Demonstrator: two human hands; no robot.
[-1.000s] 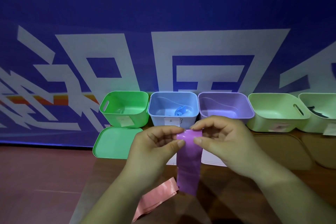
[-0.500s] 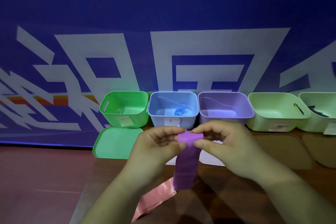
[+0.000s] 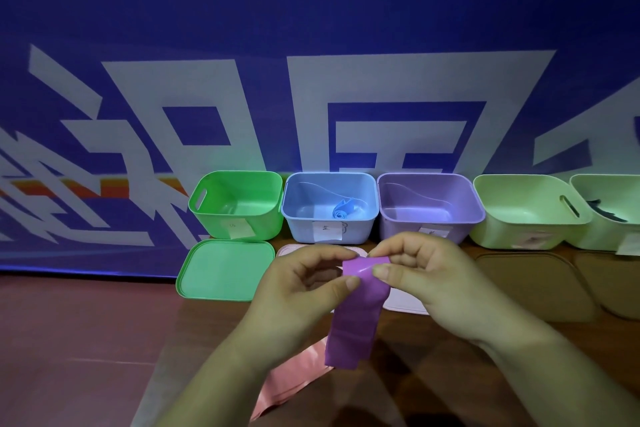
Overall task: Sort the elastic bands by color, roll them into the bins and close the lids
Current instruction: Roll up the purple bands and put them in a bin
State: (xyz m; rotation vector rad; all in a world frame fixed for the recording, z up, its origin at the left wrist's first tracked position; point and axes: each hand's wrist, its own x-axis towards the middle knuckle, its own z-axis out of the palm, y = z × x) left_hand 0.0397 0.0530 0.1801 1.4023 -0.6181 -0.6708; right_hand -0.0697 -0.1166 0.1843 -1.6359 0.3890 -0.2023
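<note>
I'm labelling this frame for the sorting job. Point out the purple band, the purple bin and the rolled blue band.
purple band (image 3: 356, 322): head view, middle of the hanging strip.
purple bin (image 3: 426, 189): head view, inner back wall.
rolled blue band (image 3: 341, 212): head view, on the coil itself.

Dim, blue-tinted; middle brighter, far top corners dark; glossy table (image 3: 433, 392) catching soft reflections; banner (image 3: 311, 28) lettering bowing at left, right edges; focus fairly sharp.

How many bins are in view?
5: green bin at left, then blue bin, purple bin, pale green bin, and a second pale green bin cut off at the right edge; more may lie beyond.
</note>
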